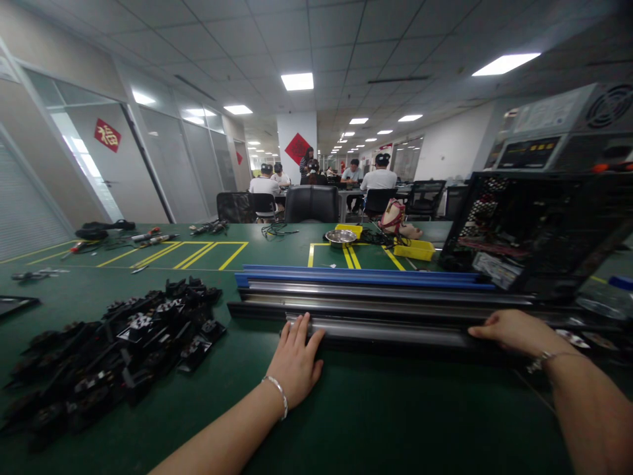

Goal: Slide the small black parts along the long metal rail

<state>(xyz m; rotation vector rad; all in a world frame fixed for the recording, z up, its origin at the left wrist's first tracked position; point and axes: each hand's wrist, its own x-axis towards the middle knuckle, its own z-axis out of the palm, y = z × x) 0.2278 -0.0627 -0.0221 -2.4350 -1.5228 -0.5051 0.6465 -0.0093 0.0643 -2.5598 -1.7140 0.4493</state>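
A long black metal profile rail (390, 333) lies crosswise on the green table, nearest to me. At its left end, my left hand (297, 366) rests palm down with the fingers stretched out over the end and the thumb apart. Further right, my right hand (524, 335) is closed on the same rail, thumb pointing left along its top; its other fingers are partly hidden. Just behind, more dark rails (346, 303) lie parallel and close together, with a blue rail (366, 276) at the back.
Left of the rails spreads a heap of black parts (123, 349). An open computer case (539, 224) with power supplies (554, 122) on top stands at right. A metal bowl (341, 237), yellow trays (414, 249) and hand tools (148, 237) lie farther back. People sit beyond.
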